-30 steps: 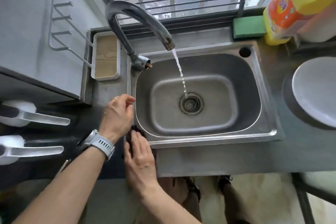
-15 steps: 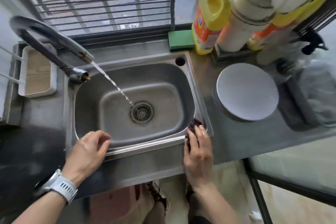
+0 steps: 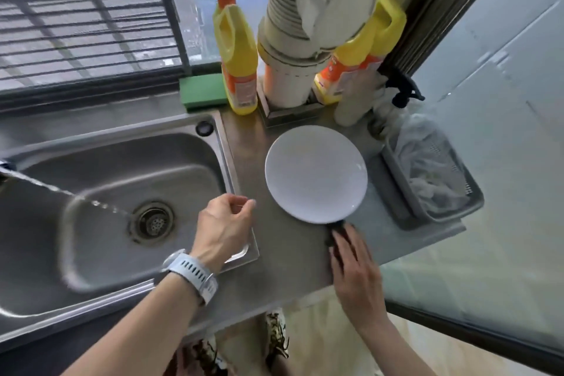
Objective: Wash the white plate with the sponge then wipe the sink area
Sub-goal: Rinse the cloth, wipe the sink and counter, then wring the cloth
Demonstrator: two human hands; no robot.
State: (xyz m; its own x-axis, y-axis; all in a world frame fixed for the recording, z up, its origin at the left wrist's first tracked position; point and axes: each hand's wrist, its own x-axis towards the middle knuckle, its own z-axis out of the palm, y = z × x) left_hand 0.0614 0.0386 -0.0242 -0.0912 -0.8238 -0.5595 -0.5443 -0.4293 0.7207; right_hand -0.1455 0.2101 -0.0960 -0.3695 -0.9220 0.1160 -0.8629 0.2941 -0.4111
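The white plate [image 3: 316, 172] lies flat on the counter [image 3: 293, 250], just to the right of the sink [image 3: 122, 192], apparently set aside there so the surface around it can be wiped. That suggests the washing is done and the wiping is under way, though nothing here shows whether the plate is clean.

At the plate's near edge, touching or almost touching its rim, sits a dark cloth or pad [image 3: 335, 230]. It is mostly hidden under the right hand [image 3: 355, 265], which presses down on it with its fingers [image 3: 345, 243] straight and flat, the posture for pushing a wiper along a surface instead of lifting it. The left hand [image 3: 222, 229] rests over the sink's near right corner, between the sink and the plate, fingers loosely curled and holding nothing, probably steadying the body. A green sponge [image 3: 203, 90] lies behind the sink's far right corner, beside a yellow bottle [image 3: 236, 61]; nobody touches it. Water runs into the sink toward the drain [image 3: 152, 221].

Half a second ago the right hand and the dark pad were on the sink's near right corner; they have since slid rightward along the counter's front to below the plate. The left hand has shifted too, from the middle of the sink's front rim to that right corner. The plate has not moved relative to the sink.
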